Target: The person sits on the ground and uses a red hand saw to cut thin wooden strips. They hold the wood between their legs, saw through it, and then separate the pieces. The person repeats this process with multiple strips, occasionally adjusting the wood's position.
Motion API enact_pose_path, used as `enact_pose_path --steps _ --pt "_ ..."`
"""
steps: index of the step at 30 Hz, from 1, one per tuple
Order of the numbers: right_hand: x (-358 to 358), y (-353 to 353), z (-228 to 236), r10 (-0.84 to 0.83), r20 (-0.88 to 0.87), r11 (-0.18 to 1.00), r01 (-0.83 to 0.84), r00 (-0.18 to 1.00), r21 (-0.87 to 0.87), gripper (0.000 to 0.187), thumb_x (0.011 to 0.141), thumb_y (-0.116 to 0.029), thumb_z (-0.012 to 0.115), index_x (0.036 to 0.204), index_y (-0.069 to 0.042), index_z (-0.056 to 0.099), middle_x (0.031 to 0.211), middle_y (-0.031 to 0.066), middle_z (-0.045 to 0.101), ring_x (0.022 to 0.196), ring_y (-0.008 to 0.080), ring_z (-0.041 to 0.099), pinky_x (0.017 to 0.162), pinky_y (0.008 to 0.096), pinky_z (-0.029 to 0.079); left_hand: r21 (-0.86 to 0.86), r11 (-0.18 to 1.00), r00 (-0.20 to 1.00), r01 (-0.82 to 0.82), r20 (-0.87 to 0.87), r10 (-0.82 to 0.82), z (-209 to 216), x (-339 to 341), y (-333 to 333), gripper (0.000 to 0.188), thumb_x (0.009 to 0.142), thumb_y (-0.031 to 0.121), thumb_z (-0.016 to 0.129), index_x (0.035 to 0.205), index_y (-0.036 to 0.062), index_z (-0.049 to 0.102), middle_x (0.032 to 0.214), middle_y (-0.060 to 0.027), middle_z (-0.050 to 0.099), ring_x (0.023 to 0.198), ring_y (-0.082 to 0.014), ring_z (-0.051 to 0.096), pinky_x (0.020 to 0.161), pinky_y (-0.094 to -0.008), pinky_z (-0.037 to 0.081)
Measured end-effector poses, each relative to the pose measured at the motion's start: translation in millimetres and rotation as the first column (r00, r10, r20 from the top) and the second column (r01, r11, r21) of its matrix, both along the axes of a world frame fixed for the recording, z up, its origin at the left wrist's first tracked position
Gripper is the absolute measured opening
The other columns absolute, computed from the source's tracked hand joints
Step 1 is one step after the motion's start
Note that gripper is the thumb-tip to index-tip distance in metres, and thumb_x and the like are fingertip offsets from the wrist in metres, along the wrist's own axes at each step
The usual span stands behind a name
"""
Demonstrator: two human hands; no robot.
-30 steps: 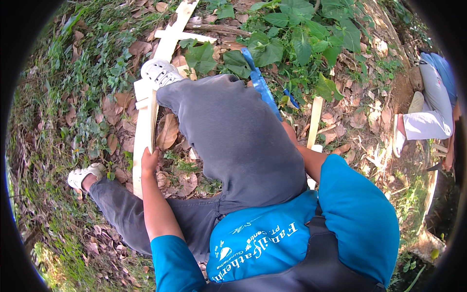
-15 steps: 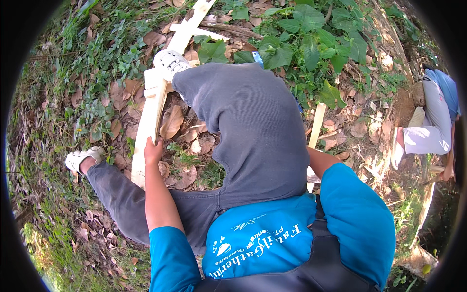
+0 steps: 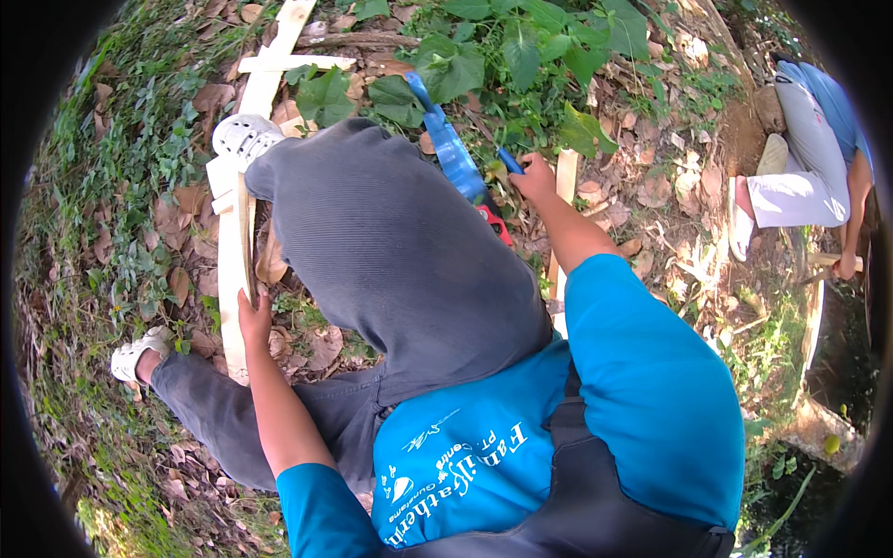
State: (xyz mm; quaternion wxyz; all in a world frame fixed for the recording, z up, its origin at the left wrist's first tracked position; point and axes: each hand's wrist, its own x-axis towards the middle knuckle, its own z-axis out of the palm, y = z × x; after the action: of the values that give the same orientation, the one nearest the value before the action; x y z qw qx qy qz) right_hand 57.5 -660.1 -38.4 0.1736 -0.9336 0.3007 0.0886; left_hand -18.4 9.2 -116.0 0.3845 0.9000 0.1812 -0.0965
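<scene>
My left hand is closed on the near part of a long pale wooden board, its fingers on the board's right edge where a thin strip runs along it. The board lies on the leafy ground beside my bent leg, with a white clog on its far part. Off to the right, my right hand grips the blue handle of a tool; a slim dark shaft seems to run from it among leaves, its kind unclear. Left of that hand lies a saw-like tool with a blue blade and red-and-black handle.
A pale crosspiece lies over another board farther off. Another wooden strip stands just right of my right hand. Green broad-leaved plants grow at the back. At far right another person crouches, one hand near some wood.
My right hand has come out from behind my leg and now holds the blue handle. The view has shifted right, uncovering the blue-bladed tool. My left hand stays on the board.
</scene>
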Motion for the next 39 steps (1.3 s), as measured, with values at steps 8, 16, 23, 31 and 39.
enact_pose_path --steps 8,16,23,31,39 --pt "-115.0 -78.9 171.2 -0.413 0.034 0.664 0.274 0.910 0.696 0.037 0.094 -0.029 0.079 0.120 -0.004 0.070 0.086 -0.0028 0.063 0.073 0.0063 0.055 0.075 0.0220 0.051 -0.097 0.994 0.996 -0.047 -0.074 0.040 -50.9 -3.6 44.0 0.069 0.098 0.031 0.069 0.153 0.0009 0.040 0.134 -0.0185 0.063 0.114 -0.0275 0.065 0.097 -0.0389 0.052" --pt "-256.5 -171.2 158.0 -0.788 -0.050 0.584 0.770 0.614 0.257 0.053 0.098 -0.060 0.064 0.097 -0.007 0.062 0.074 0.0016 0.056 0.059 0.0123 0.054 0.057 0.0284 0.051 -0.078 0.995 0.994 0.056 -0.092 -0.063 -17.7 7.5 15.5 0.062 0.098 0.026 0.067 0.149 -0.0005 0.045 0.136 -0.0199 0.062 0.119 -0.0303 0.062 0.105 -0.0392 0.047" --pt "-283.1 -166.4 98.1 -0.466 0.033 0.626 0.355 0.884 -0.694 0.052 0.096 -0.052 0.062 0.111 -0.005 0.074 0.108 0.0170 0.074 0.108 0.0360 0.069 0.098 0.0481 0.052 -0.005 1.000 1.000 0.006 -0.011 -0.006 -16.3 -0.8 14.5 0.063 0.098 0.021 0.068 0.149 -0.0048 0.043 0.137 -0.0211 0.060 0.120 -0.0295 0.061 0.105 -0.0377 0.047" --pt "-106.9 105.1 30.9 0.426 0.143 0.829 -0.449 0.893 0.333 0.018 0.095 -0.019 0.070 0.104 -0.004 0.074 0.099 0.0110 0.072 0.092 0.0266 0.069 0.082 0.0370 0.056 -0.053 0.996 0.995 -0.074 -0.069 0.070 19.7 -8.7 -3.2 0.075 0.092 0.030 0.074 0.152 -0.0007 0.042 0.130 -0.0261 0.064 0.114 -0.0368 0.067 0.098 -0.0424 0.053" --pt "-22.0 304.7 10.1 0.613 0.134 0.655 -0.595 0.779 0.467 0.018 0.096 -0.017 0.068 0.106 -0.002 0.071 0.096 0.0091 0.070 0.090 0.0248 0.069 0.081 0.0361 0.056 0.112 0.978 0.977 -0.175 -0.105 0.187 24.7 -28.4 3.5 0.069 0.094 0.042 0.069 0.148 0.0062 0.046 0.132 -0.0257 0.064 0.123 -0.0417 0.062 0.105 -0.0498 0.049"
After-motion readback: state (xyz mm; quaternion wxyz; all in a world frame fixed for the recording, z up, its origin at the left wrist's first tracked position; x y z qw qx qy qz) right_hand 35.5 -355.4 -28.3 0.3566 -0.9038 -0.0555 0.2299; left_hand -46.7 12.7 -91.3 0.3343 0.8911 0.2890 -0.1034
